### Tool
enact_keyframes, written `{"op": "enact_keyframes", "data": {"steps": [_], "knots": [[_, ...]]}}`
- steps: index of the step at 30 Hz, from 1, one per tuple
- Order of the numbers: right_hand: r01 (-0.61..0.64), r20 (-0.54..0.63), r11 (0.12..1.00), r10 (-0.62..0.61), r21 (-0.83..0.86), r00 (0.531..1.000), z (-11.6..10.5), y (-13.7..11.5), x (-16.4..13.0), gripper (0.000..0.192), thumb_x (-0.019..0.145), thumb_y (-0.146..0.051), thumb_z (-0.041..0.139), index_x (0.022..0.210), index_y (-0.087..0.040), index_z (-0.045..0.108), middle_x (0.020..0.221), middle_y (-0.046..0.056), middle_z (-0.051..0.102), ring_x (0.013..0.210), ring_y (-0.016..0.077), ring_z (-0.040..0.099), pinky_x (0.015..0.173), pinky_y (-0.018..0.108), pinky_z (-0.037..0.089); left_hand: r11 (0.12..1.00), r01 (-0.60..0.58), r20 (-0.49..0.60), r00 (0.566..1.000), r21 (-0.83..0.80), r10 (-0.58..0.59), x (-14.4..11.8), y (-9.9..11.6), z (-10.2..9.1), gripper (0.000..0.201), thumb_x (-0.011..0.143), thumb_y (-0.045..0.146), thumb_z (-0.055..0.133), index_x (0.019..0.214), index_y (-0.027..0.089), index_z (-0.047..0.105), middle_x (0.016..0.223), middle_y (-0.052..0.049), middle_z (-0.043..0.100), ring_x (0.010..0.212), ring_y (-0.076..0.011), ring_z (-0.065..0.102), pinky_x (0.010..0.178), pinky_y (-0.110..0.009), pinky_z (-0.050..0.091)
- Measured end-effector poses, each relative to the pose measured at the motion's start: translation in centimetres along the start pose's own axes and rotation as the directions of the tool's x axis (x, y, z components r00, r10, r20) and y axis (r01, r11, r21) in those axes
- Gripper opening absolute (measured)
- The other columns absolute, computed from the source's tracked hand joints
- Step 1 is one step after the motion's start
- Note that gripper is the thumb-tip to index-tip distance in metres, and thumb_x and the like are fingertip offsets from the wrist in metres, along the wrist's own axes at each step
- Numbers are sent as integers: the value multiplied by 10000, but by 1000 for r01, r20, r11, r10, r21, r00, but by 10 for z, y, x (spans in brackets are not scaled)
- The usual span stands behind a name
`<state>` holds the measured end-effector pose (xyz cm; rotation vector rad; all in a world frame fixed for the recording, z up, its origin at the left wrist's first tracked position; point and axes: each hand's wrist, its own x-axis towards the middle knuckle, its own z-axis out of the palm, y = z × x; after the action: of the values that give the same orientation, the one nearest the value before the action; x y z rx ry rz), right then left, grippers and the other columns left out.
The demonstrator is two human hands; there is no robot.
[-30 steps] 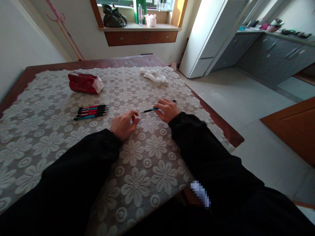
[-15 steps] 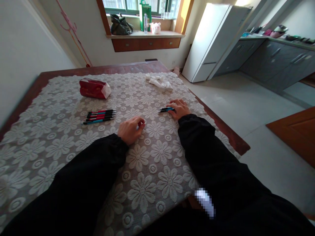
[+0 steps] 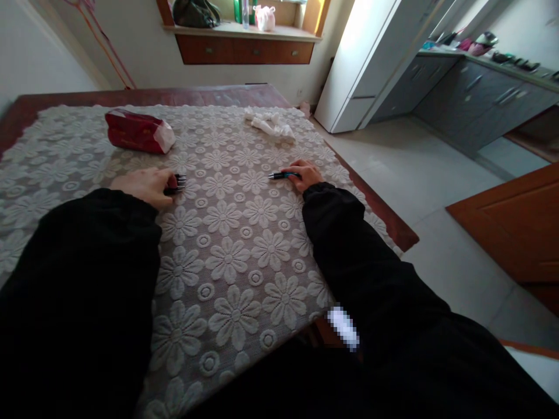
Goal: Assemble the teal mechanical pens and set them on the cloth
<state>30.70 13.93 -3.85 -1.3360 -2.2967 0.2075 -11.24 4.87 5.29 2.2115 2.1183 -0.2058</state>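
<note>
From my seat I see the left hand [image 3: 145,186] on the table at about 9 o'clock from the middle of my view, palm down. Its fingers are bent over a bundle of pens [image 3: 175,190], with only dark grips and silvery tips showing past the fingertips, pointing to 3 o'clock. I cannot tell whether the fingers squeeze the bundle or merely cover it, nor can I count it.

The right hand [image 3: 307,174] sits just off the middle toward 1 o'clock. Its fingers are curved, partly closed over some black-and-blue pens [image 3: 280,174] whose tips point to 9 o'clock; they touch, but I can't tell how firmly they grip. The two groups lie well apart on the lace tablecloth [image 3: 229,259].

Beyond the left hand, toward 10 o'clock, I have a red pouch [image 3: 136,132] lying on the cloth, its pale end facing 3 o'clock. A crumpled white item [image 3: 273,128] lies at 12, beyond the right hand. The table's bare wooden edge [image 3: 396,234] shows near 3 o'clock, and the refrigerator [image 3: 358,64] stands at 1.
</note>
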Motion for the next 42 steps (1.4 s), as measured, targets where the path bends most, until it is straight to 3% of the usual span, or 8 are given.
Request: {"op": "enact_keyframes", "data": {"steps": [9,15,20,25,28,30,36,42], "knots": [[-24,2,999,24,-25,1000,-3,-10,-2,436,899,-211,541,1278,-237,754,1256,85,707,1206,307,586,1088,478,426,991,72,78,994,116,-81,8,-4,0,248,879,269,709,1099,159,682,1008,-53,702,850,-215,617,771,-297,474],[-25,-183,996,10,-82,983,-12,-27,-7,368,958,-297,533,1283,-264,704,1332,93,669,1272,314,546,1158,550,299,988,92,76,992,121,-101,6,0,-9,256,847,264,761,1095,202,747,921,-21,714,745,-180,582,818,-316,509],[152,-305,987,-131,47,943,-18,-55,-12,362,1030,-428,442,1174,-228,707,1216,98,689,1206,272,574,1123,515,355,983,-164,-181,972,-84,147,-22,30,-37,229,812,250,728,1035,217,772,861,5,724,771,-172,635,850,-328,514],[430,-155,833,-401,349,903,-6,-95,-18,464,1034,-561,462,1252,-187,628,1139,91,704,1053,208,614,976,397,471,663,-408,-477,875,-627,86,-52,89,-40,281,796,351,752,981,155,674,835,-32,734,670,-157,678,605,-266,506],[411,-20,828,-437,381,899,2,-108,-21,409,1056,-489,456,1253,-165,610,1095,86,714,960,184,627,882,334,464,405,-412,-402,909,-816,115,-49,113,-16,257,784,327,766,932,174,622,792,-48,735,627,-164,673,545,-271,518],[377,70,872,-417,312,906,3,-110,-23,358,1070,-435,440,1168,-153,640,1033,83,722,901,178,626,818,308,433,353,-369,-340,929,-859,144,-42,119,5,238,795,333,758,901,183,606,784,-58,738,653,-182,687,565,-288,545],[307,295,952,-297,12,908,-6,-117,-30,335,1086,-369,401,1267,-178,607,1106,94,750,868,184,632,681,299,294,701,-507,-471,840,-502,270,-29,113,45,223,903,401,670,1003,203,688,909,-53,742,768,-192,681,732,-321,561],[300,409,941,-216,-154,887,-10,-136,-35,435,1097,-428,317,1156,-183,670,958,104,773,751,205,634,620,333,201,796,-568,-451,778,-208,437,-31,112,54,325,1001,434,473,971,210,707,940,-96,741,930,-274,687,819,-380,535]]}}
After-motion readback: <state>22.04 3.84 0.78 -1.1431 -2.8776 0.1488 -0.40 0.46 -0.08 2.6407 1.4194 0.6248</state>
